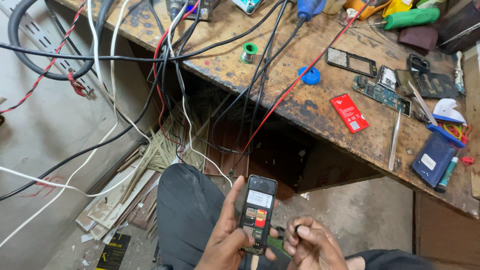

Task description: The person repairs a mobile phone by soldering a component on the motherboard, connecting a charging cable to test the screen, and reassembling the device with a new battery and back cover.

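Black open-backed phone (258, 214) at lower centre; red battery (349, 113) and blue ring (310, 76) on the stained brown workbench (300, 105); green-handled screwdriver (410, 18) upper right.

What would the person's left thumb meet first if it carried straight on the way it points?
Probably nothing new: the left hand thumb already lies against the opened phone, pointing up along its left edge.

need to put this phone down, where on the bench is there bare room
Bare wood lies between the solder spool, the blue ring and the red battery. A smaller patch sits below the battery, left of the tweezers. The right end around the circuit board is crowded.
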